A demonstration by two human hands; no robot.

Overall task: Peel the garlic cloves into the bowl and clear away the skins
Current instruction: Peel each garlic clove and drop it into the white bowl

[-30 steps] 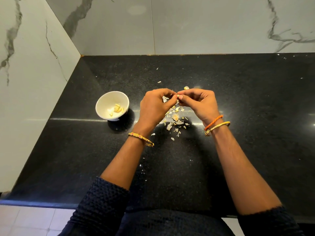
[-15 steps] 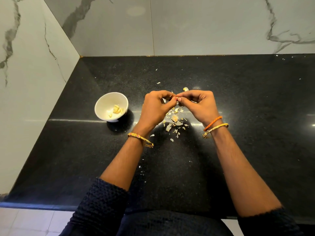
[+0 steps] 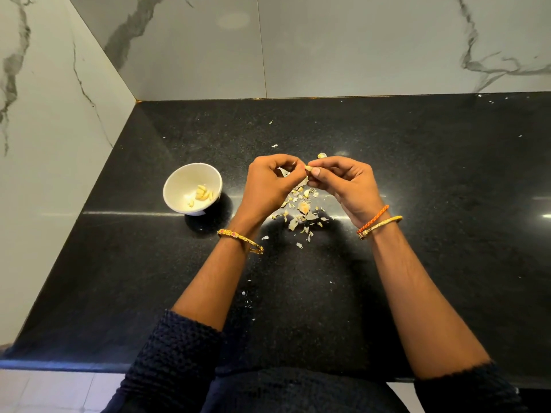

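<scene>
A polished black granite counter (image 3: 417, 180) runs into a corner of grey-veined marble-look wall tiles (image 3: 190, 49), with pale floor tiles showing below its near edge. Both hands work above the middle of the counter. The right hand (image 3: 343, 183) has its fingers curled and pinches a small garlic clove (image 3: 310, 169) at its fingertips. The left hand (image 3: 268, 186) is curled too, thumb and forefinger closing on the clove's exposed tip, seemingly nipping at skin; whether it grips the clove itself or only a shred I cannot tell.

The clove looks light and firm, probably a little slick once bared, so a fingertip pinch across its middle should steady it while the skin is torn from an end. The skin is papery, brittle and nearly weightless, likely to drift or cling.

Directly beneath the hands lies a scatter of skins (image 3: 301, 213), with stray flecks nearer the person. Just beyond the right hand, another clove (image 3: 321, 155) seems to lie on the counter. To the left of the left hand stands a white bowl (image 3: 179, 186) holding a few peeled cloves (image 3: 203, 194).
</scene>
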